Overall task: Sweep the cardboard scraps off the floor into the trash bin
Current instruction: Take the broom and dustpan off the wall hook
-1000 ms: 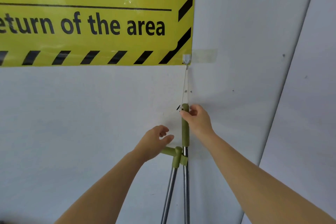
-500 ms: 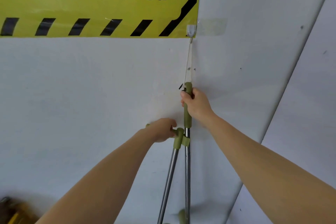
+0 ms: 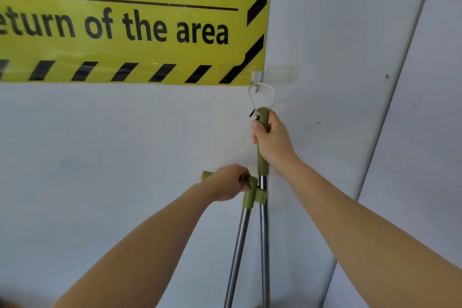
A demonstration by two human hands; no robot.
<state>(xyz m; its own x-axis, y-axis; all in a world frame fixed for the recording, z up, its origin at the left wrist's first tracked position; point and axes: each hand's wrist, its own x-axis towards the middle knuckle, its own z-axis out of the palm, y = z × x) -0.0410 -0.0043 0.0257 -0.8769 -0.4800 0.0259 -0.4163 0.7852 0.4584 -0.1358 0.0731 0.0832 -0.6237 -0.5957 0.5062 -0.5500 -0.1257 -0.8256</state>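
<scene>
From the head camera, a person is facing a smooth, pale grey-white wall (image 3: pixel 125 157) with both bare forearms reaching forward. The right hand (image 3: pixel 273 141) is wrapping its fingers and thumb round the matte olive-green grip at the top of a straight broom handle (image 3: pixel 262 165), holding it upright and close against the wall. A thin, pale cord loop (image 3: pixel 273 97) is rising from the tip of that grip and curving, slack and rounded, over a small clear hook (image 3: pixel 257 77) stuck to the wall. A strip of clear tape (image 3: pixel 283 74) is lying just to the right of the hook. The left hand (image 3: pixel 228 184) is curling round the short, sideways-bent green grip of a dustpan handle (image 3: pixel 237 245), whose shiny round metal tube is slanting down and to the left. A green plastic clip (image 3: pixel 260 197) is joining this handle to the broom's metal tube beside it. Both tubes are running out of the bottom edge, so their lower ends are hidden. Above and to the left, a glossy yellow banner (image 3: pixel 75 72) with black diagonal stripes along its border is showing the black words "of the area".
</scene>
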